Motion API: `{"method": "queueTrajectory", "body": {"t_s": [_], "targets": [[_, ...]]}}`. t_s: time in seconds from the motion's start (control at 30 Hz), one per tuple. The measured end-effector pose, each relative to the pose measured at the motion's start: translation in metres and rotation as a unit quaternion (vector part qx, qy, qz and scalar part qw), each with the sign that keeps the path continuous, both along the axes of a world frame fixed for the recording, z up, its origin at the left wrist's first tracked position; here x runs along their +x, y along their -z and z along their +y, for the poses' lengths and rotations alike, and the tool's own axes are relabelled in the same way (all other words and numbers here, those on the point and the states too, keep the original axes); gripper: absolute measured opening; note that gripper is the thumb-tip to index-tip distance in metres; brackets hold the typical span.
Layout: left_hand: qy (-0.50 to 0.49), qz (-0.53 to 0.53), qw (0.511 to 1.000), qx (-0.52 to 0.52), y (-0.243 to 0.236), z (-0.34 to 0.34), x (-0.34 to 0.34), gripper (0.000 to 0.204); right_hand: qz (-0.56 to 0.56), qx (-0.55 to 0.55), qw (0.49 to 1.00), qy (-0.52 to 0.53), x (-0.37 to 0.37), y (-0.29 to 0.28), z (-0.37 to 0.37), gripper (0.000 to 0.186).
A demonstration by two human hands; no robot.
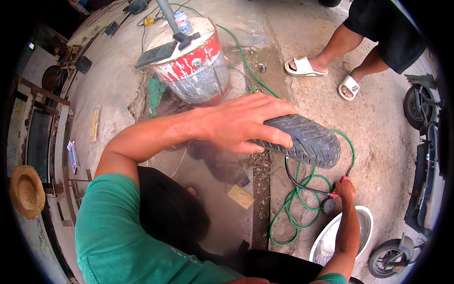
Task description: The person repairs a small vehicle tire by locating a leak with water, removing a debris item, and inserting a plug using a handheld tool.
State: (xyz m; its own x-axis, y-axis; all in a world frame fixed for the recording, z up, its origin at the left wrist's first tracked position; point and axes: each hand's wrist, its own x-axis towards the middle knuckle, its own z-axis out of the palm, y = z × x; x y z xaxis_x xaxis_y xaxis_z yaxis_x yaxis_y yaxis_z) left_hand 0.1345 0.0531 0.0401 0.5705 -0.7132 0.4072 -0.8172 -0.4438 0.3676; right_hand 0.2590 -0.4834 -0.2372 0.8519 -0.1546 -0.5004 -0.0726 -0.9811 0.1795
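While the left hand (250, 120) grips a black tyre (307, 139), fingers bent over its tread, the right hand (346, 188) is wrapped round a red-handled air gun (334, 195). The tyre is in the middle, its tread facing up, and a black hose (307, 188) runs from the gun toward its underside. Space is tight beyond the left wrist, where a red-and-grey bucket (194, 83) stands with a dark flat plate (158, 53) jutting past its rim. A white basin (371, 225) sits close under the right forearm, and loops of green hose (286, 215) lie between it and the tyre. The widest stretch of floor (378, 137) is to the right, bounded by a parked scooter (421, 194) and someone's sandals (307, 67). That floor is rough, stained concrete, split by a dirt-filled strip (261, 203) near a brown card (241, 196). Far left, I see a straw hat (27, 191).
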Motion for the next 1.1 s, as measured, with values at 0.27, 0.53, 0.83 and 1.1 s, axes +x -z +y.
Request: {"method": "queueTrajectory", "body": {"t_s": [0.27,0.53,0.83,1.1], "targets": [[-0.01,0.004,1.0,-0.003,-0.001,0.0,0.0,0.085,0.001,0.009,1.0,-0.006,-0.001,-0.003,0.001,0.049],[-0.019,-0.002,1.0,0.015,-0.006,-0.002,0.0,0.087,-0.008,0.031,0.999,0.005,-0.001,-0.004,0.0,0.062],[-0.127,-0.039,0.99,0.049,-0.017,-0.025,-0.021,0.074,-0.002,0.034,0.999,0.009,-0.004,-0.014,0.007,0.063],[-0.159,-0.101,0.982,0.014,0.001,-0.023,-0.033,0.064,0.019,0.04,0.999,-0.002,-0.003,-0.019,0.01,0.062]]}}
